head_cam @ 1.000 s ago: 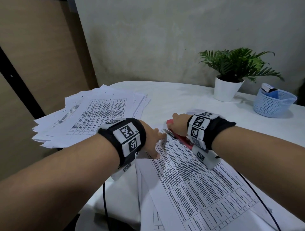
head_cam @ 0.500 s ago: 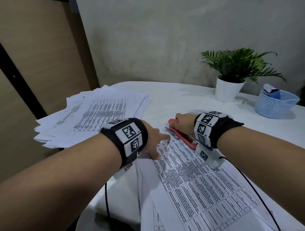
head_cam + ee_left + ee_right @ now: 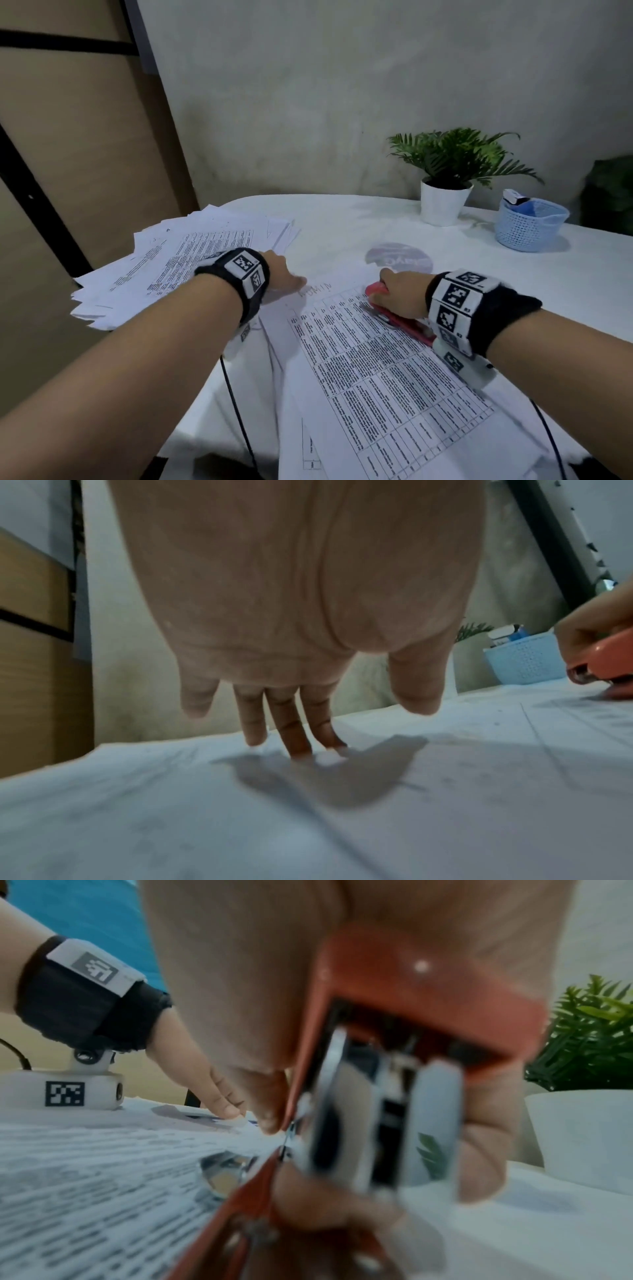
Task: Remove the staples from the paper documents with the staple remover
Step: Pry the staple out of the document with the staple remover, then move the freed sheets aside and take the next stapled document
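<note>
Staple remover point(image 3: 397, 317) gripped in right hand point(image 3: 399, 296), long axis along document point(image 3: 376, 377) edge; sheet pinned flat-fingered by left hand point(image 3: 281, 274), staple corner between.

Stained grey wall point(image 3: 342, 102), wood panelling point(image 3: 68, 154) at left — white-clothed table point(image 3: 342, 219), dim light

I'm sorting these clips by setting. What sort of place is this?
Probably a small office or home desk: stacks of printed documents on a white-covered table, a potted plant and a blue basket against a plain wall.
</note>
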Available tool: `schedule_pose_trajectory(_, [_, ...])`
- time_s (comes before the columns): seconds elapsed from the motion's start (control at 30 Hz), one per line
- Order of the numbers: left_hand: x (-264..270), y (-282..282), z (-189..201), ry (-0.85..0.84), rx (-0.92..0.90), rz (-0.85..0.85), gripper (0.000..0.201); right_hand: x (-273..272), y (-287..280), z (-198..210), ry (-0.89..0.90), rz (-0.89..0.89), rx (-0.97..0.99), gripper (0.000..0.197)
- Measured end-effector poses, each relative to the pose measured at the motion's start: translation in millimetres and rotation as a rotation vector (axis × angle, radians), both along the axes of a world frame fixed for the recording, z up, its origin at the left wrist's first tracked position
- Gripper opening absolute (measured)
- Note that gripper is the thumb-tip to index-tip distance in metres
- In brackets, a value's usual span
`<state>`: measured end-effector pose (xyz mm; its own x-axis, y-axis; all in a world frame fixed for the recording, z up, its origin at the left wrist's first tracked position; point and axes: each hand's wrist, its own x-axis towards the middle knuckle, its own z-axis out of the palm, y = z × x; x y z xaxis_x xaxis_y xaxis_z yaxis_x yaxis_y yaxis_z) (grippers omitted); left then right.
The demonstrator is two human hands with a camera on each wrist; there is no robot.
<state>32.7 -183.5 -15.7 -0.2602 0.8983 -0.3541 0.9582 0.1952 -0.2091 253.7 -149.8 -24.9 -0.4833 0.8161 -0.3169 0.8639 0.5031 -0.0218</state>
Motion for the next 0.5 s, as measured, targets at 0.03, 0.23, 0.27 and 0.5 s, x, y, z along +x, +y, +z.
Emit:
schedule_pose_trajectory(0.03, [2.1, 1.3, -2.6, 0.008, 0.000, -0.011, 0.082, -0.3, -1.8, 0.0, 0.019, -0.005, 0.003, 0.045])
schedule_pose_trajectory(0.23, [12.3, -1.5, 24.3, -0.213, 0.049, 0.087, 0.078, -1.0, -2.7, -1.8, 0.039, -0.020, 0.007, 0.042])
schedule_pose_trajectory(0.27, [12.2, -6.0, 31.7, -0.281, 0.066, 0.103, 0.080, -0.2, -1.5, -2.2, 0.035, -0.019, 0.014, 0.044])
schedule_pose_trajectory(0.5, [17.9, -75.5, 32.9, -0.754, -0.215, 0.108, 0.044, 2.6, 4.8, -4.8, 0.029, 0.013, 0.156, 0.046])
